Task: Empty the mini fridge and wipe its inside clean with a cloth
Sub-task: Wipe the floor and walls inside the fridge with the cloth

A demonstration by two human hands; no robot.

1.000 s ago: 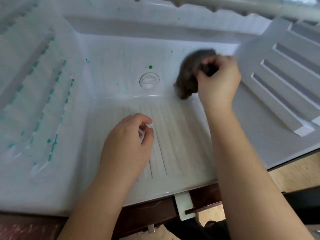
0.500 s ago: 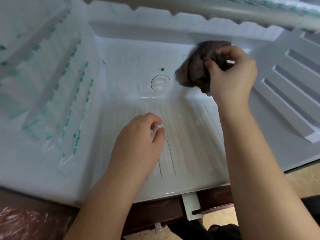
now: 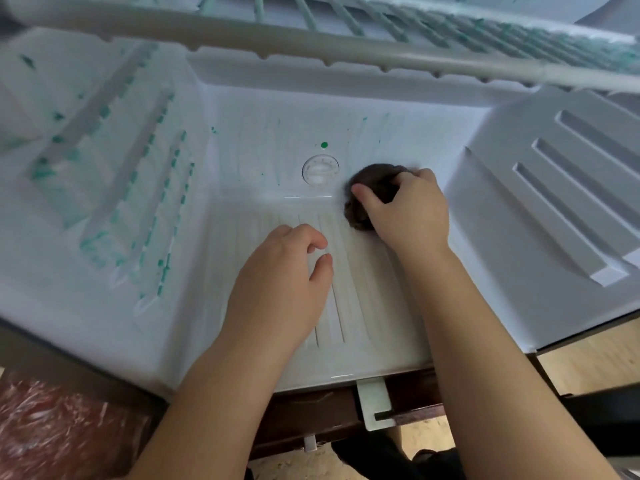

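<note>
1. There are two hands, one cloth, one dial and one wire shelf in view, all inside one open fridge (image 3: pixel 363 362).
2. The right hand (image 3: pixel 405 213) grips the cloth (image 3: pixel 372 188), with the thumb and curled fingers closed round the dark brown wad.
3. The cloth sits low at the back of the fridge, where the back wall meets the floor, just beside the dial (image 3: pixel 320 169) on its right side.
4. The left hand (image 3: pixel 280 289) rests on the ribbed floor near the middle, with fingers loosely curled and nothing held between them.
5. One clear green spot (image 3: pixel 324 145) sits on the back wall just above the dial, with fainter green streaks around it.
6. The left wall (image 3: pixel 104 168) carries many green smears along its ledges. The right wall (image 3: pixel 554 209) shows three raised ledges.
7. Much of the cloth is covered by the right hand, so its full outline is hidden.
8. The left fingertips are tucked under and cannot be seen.
9. The left wall is blurred, the dial's marks are too small to read, and the wire shelf (image 3: pixel 346 46) is cut off at the top edge.
10. The bunched cloth has its long axis running from the back wall down to the floor, slightly tilted. The floor grooves run front to back.
11. A white bracket (image 3: pixel 375 403) sticks out below the front edge, and something wrapped in red plastic (image 3: pixel 52 434) lies at the lower left.
</note>
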